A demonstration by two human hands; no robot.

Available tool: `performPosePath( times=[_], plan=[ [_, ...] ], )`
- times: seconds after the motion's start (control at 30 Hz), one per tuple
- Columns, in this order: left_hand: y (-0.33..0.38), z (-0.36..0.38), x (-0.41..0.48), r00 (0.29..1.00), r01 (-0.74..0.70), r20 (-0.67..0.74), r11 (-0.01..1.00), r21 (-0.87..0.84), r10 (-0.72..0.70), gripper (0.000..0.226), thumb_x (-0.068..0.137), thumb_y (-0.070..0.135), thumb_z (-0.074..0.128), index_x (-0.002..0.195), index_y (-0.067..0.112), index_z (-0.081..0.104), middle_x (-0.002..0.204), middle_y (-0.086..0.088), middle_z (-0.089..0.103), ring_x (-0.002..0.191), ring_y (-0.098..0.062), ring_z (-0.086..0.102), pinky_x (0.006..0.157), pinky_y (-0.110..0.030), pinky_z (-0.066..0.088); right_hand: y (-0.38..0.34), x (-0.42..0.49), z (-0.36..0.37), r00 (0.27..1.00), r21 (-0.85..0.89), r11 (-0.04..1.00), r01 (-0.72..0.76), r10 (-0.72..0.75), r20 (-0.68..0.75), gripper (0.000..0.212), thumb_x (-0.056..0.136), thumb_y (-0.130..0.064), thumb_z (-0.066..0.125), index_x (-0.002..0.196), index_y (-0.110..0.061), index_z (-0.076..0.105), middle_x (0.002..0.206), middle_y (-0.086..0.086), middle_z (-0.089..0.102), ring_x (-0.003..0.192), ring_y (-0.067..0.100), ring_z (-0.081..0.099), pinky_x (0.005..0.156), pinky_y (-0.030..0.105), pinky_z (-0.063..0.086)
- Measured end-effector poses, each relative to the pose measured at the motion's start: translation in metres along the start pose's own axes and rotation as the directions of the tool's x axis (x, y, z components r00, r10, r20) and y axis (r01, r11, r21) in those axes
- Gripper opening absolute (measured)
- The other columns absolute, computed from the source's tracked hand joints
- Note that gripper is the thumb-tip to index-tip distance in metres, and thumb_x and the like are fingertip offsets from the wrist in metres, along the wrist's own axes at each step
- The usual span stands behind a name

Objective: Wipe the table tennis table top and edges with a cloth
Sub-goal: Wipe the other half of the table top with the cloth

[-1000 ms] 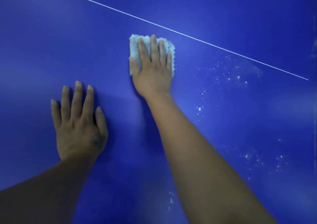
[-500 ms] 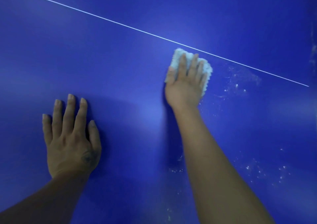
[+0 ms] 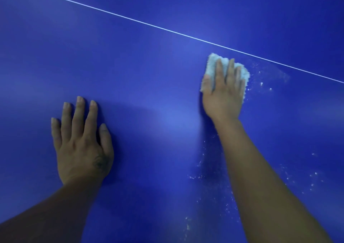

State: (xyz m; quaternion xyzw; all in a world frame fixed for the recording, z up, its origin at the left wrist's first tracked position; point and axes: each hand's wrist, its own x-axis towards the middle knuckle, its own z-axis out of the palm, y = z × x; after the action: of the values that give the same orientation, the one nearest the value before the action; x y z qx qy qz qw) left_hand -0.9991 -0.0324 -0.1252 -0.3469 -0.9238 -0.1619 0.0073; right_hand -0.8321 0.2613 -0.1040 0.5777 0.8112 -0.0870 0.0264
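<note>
The blue table tennis table top (image 3: 149,75) fills the whole view. A folded pale blue cloth (image 3: 212,65) lies on it right of centre, just below the thin white line (image 3: 130,19). My right hand (image 3: 223,92) presses flat on the cloth with straight fingers, covering most of it. My left hand (image 3: 81,142) rests palm down on the bare table at the lower left, fingers spread.
White dust specks (image 3: 264,84) lie just right of the cloth. More specks (image 3: 202,172) are scattered beside and below my right forearm and at the lower right (image 3: 312,179). No table edge is in view.
My right hand has slid the cloth to the right, into the dusty patch near the white line. My left hand has stayed flat on the table.
</note>
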Motion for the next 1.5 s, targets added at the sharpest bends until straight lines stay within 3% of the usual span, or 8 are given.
performPosePath(
  times=[0.17, 0.47, 0.67, 0.8, 0.97, 1.13, 1.4, 1.5],
  plan=[
    [0.003, -0.005, 0.0, 1.0, 0.006, 0.023, 1.0, -0.004, -0.006, 0.06, 0.109, 0.032, 0.038, 0.166, 0.014, 0.039, 0.177, -0.008, 0.027, 0.166, -0.031, 0.015, 0.134, -0.056, 0.007, -0.031, -0.023, 0.013, 0.995, 0.025, 0.995, -0.092, 0.092, -0.037, 0.065, 0.113, -0.053, 0.017, 0.173, -0.03, 0.008, 0.181, 0.005, -0.002, 0.167, 0.028, -0.004, 0.133, 0.052, -0.003],
    [0.003, -0.004, 0.001, 1.0, -0.005, 0.021, 1.0, 0.008, 0.005, 0.06, 0.11, 0.033, 0.036, 0.166, 0.014, 0.038, 0.177, -0.009, 0.027, 0.166, -0.031, 0.014, 0.133, -0.057, 0.007, -0.08, -0.113, 0.039, 0.928, 0.02, 0.929, 0.37, -0.368, -0.066, 0.064, 0.111, -0.056, 0.032, 0.169, -0.028, 0.031, 0.179, 0.004, 0.017, 0.167, 0.027, 0.01, 0.133, 0.052, 0.012],
    [0.006, -0.008, 0.0, 1.0, 0.02, 0.02, 1.0, 0.003, -0.02, 0.06, 0.109, 0.032, 0.037, 0.166, 0.013, 0.04, 0.176, -0.009, 0.028, 0.166, -0.032, 0.016, 0.134, -0.054, 0.005, 0.007, -0.086, 0.016, 1.0, 0.003, 1.0, 0.021, -0.021, -0.004, 0.065, 0.112, -0.055, 0.022, 0.172, -0.031, 0.013, 0.181, 0.002, 0.0, 0.167, 0.025, -0.003, 0.134, 0.051, 0.0],
    [0.006, -0.01, 0.0, 0.999, 0.027, 0.036, 1.0, -0.002, -0.027, 0.061, 0.108, 0.034, 0.037, 0.167, 0.014, 0.037, 0.178, -0.007, 0.025, 0.166, -0.031, 0.014, 0.135, -0.052, 0.002, -0.022, -0.104, 0.021, 0.984, 0.019, 0.985, -0.173, 0.174, -0.045, 0.066, 0.113, -0.052, 0.017, 0.173, -0.027, 0.01, 0.181, 0.006, -0.001, 0.167, 0.03, -0.002, 0.134, 0.052, -0.001],
    [0.004, -0.009, -0.002, 1.0, 0.001, 0.012, 1.0, 0.009, -0.001, 0.06, 0.111, 0.033, 0.038, 0.168, 0.015, 0.035, 0.178, -0.007, 0.024, 0.166, -0.032, 0.015, 0.135, -0.051, 0.003, -0.085, -0.178, 0.046, 0.991, 0.044, 0.996, 0.075, -0.069, -0.112, 0.061, 0.114, -0.05, 0.029, 0.17, -0.026, 0.028, 0.179, 0.01, 0.015, 0.166, 0.033, 0.011, 0.133, 0.055, 0.012],
    [0.003, -0.008, -0.003, 1.0, 0.0, 0.028, 1.0, 0.02, 0.0, 0.059, 0.112, 0.034, 0.038, 0.168, 0.016, 0.034, 0.178, -0.007, 0.022, 0.166, -0.031, 0.013, 0.135, -0.054, 0.005, -0.047, -0.215, 0.047, 0.942, 0.003, 0.944, 0.331, -0.33, -0.051, 0.063, 0.112, -0.054, 0.035, 0.169, -0.026, 0.032, 0.179, 0.006, 0.019, 0.166, 0.029, 0.012, 0.132, 0.054, 0.017],
    [0.001, -0.008, -0.002, 1.0, -0.012, 0.027, 1.0, 0.028, 0.011, 0.062, 0.11, 0.036, 0.035, 0.169, 0.017, 0.032, 0.179, -0.006, 0.021, 0.166, -0.033, 0.013, 0.134, -0.054, 0.004, -0.01, -0.166, 0.024, 0.982, 0.0, 0.982, -0.188, 0.188, 0.009, 0.067, 0.112, -0.054, 0.015, 0.173, -0.029, 0.006, 0.181, 0.005, -0.005, 0.167, 0.028, -0.006, 0.134, 0.053, -0.001],
    [-0.001, -0.007, -0.002, 1.0, -0.021, 0.024, 0.999, 0.024, 0.02, 0.061, 0.111, 0.037, 0.034, 0.169, 0.018, 0.032, 0.179, -0.005, 0.021, 0.166, -0.032, 0.012, 0.134, -0.054, 0.003, -0.061, -0.192, 0.036, 0.988, -0.004, 0.99, -0.144, 0.144, -0.048, 0.064, 0.113, -0.051, 0.021, 0.172, -0.029, 0.014, 0.181, 0.008, 0.004, 0.167, 0.032, 0.003, 0.133, 0.054, 0.002]
  ],
)
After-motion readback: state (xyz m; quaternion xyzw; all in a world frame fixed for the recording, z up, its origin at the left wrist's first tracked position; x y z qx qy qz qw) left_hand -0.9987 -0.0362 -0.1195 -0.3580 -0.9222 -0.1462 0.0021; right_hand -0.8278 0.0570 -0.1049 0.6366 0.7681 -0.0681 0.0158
